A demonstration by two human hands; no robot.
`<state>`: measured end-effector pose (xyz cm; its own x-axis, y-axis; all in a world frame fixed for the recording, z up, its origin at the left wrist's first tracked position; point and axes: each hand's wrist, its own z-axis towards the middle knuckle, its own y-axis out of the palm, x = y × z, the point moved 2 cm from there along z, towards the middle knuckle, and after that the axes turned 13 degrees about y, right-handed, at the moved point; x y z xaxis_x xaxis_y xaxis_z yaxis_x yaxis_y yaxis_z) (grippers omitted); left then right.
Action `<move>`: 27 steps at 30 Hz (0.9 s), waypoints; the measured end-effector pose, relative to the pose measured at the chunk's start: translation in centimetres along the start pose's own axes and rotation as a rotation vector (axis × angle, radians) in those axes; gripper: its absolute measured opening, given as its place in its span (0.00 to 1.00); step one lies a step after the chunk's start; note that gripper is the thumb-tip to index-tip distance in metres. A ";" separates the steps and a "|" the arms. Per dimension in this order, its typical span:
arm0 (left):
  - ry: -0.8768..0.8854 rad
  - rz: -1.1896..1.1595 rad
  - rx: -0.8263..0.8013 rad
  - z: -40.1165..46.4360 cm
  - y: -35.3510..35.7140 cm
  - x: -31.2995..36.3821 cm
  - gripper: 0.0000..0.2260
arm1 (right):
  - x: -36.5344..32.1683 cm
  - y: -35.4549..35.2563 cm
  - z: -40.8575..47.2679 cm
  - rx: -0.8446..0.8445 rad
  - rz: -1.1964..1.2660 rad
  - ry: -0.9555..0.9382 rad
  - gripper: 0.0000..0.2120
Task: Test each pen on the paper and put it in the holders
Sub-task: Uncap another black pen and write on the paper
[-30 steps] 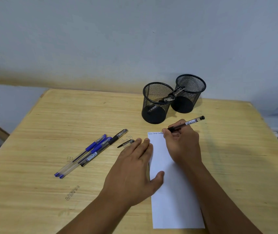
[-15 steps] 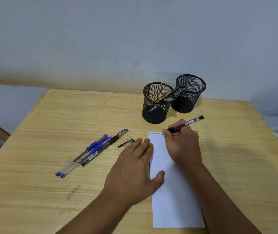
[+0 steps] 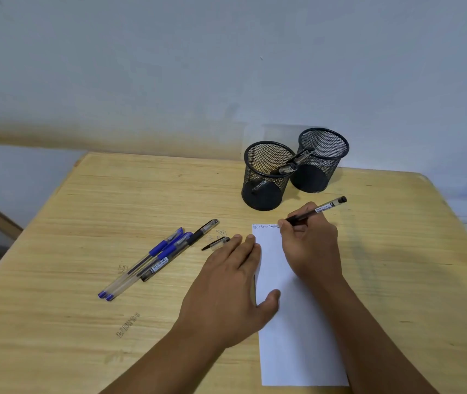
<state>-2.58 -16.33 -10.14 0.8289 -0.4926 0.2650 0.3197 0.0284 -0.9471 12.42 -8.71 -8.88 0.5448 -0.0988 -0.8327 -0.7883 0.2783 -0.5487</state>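
Between right hand's (image 3: 309, 245) fingertips, black pen (image 3: 319, 209).

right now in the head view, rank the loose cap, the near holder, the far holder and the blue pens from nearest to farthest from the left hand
1. Loose cap: beside the fingertips of the left hand.
2. Blue pens: lying to the hand's left on the table.
3. Near holder: ahead, beyond the paper's top.
4. Far holder: behind and right of the near one.

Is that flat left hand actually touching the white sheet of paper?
Touching. The head view shows the left hand lying flat, its thumb and palm edge overlapping the left edge of the white sheet of paper on the wooden table.
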 end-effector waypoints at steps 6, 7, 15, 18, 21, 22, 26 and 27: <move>-0.002 -0.003 0.007 0.0 0.1 0.0 0.38 | 0.3 0.0 0.3 0.003 0.000 0.013 0.05; -0.003 -0.005 0.006 0.0 0.2 -0.1 0.38 | 0.3 0.1 0.3 0.006 0.005 0.032 0.06; -0.013 -0.042 0.008 -0.3 0.0 0.1 0.37 | 1.1 -0.7 0.7 -0.032 0.185 0.221 0.05; -0.017 -0.049 -0.010 -0.3 0.0 0.2 0.37 | 0.9 -1.2 1.0 -0.117 0.331 0.286 0.03; -0.016 -0.043 -0.024 -0.3 0.1 0.1 0.36 | 0.4 -2.1 1.0 -0.161 0.437 0.308 0.04; -0.011 -0.039 -0.024 -0.3 0.1 0.1 0.35 | 0.3 -2.4 1.0 -0.160 0.457 0.313 0.05; 0.001 -0.054 -0.009 -0.2 0.0 0.2 0.34 | 0.3 -3.3 0.2 -0.160 0.449 0.303 0.03; 0.003 -0.066 -0.001 -0.1 -0.1 0.3 0.34 | 0.2 -3.5 -0.2 -0.169 0.449 0.297 0.02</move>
<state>-2.45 -16.59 -9.96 0.8044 -0.4963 0.3266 0.3733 -0.0053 -0.9277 15.19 -9.90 -7.18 0.0602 -0.2774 -0.9589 -0.9724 0.2007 -0.1191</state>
